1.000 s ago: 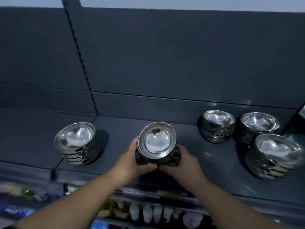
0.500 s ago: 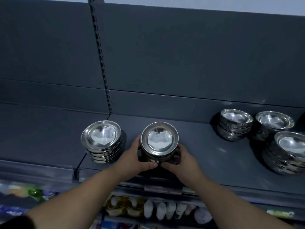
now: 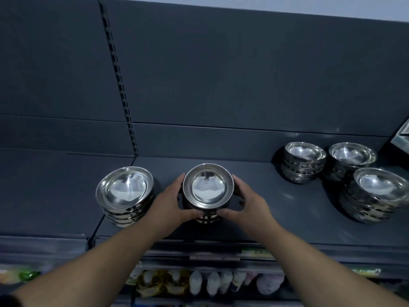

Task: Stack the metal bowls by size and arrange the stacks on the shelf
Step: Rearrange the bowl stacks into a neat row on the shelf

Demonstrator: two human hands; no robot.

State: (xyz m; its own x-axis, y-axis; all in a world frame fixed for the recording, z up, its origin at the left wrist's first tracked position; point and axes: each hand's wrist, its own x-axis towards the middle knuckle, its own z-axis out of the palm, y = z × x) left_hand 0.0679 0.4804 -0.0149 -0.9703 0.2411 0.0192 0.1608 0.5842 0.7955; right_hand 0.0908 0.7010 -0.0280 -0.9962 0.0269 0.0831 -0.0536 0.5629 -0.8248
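A stack of shiny metal bowls (image 3: 208, 189) stands in the middle of the dark grey shelf (image 3: 265, 220). My left hand (image 3: 170, 202) grips its left side and my right hand (image 3: 245, 202) grips its right side, thumbs curled under the front. Just to the left stands another stack of bowls (image 3: 125, 193), its top bowl tilted. At the right are three more stacks: one at the back (image 3: 304, 161), one further right (image 3: 350, 159) and a bigger one in front (image 3: 378, 193).
A slotted upright (image 3: 119, 76) runs up the back panel at the left. Below the shelf's front edge, a lower shelf holds white bottles (image 3: 212, 282) and yellow packets (image 3: 163, 282). A pale object (image 3: 401, 136) shows at the far right edge.
The held stack has come leftwards along the shelf, closing most of the gap to the left stack. The view has turned left, so the right stacks sit nearer the frame's edge.
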